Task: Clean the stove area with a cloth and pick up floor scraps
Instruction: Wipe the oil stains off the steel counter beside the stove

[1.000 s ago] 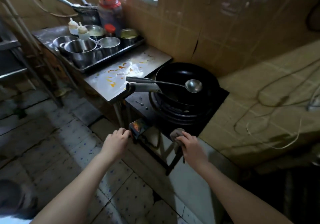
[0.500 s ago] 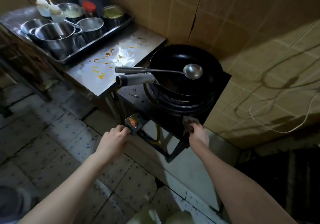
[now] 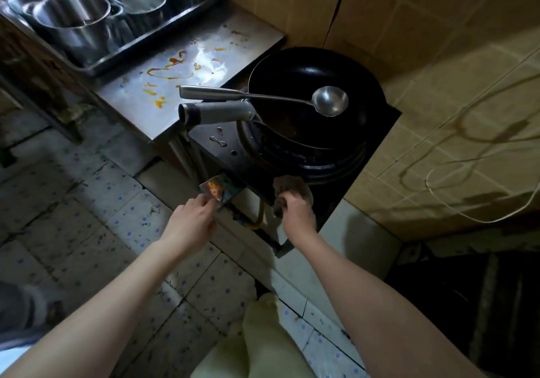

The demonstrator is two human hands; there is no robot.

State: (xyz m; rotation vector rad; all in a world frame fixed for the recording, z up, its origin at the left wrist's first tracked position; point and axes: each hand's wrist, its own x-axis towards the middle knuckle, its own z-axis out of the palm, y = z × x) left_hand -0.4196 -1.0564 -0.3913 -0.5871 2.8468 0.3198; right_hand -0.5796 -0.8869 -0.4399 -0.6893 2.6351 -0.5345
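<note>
Steel counter (image 3: 131,97): tray (image 3: 152,37), orange smears (image 3: 163,70), perhaps sauce; stove (image 3: 222,146): wok (image 3: 292,85).

Dim kitchen, patchy light, wide-angle bend toward the edges.

I get hard glare off the steel counter (image 3: 187,65) and a bright spot on the ladle (image 3: 330,100), while the wok (image 3: 306,120) reads near black. Soft cable shadows cross the tiled ledge (image 3: 467,108). The cloth (image 3: 292,186) in the right hand (image 3: 298,217) barely separates from the gloom. The bottom right is lost in darkness, and the lower corners stretch and smear.
</note>
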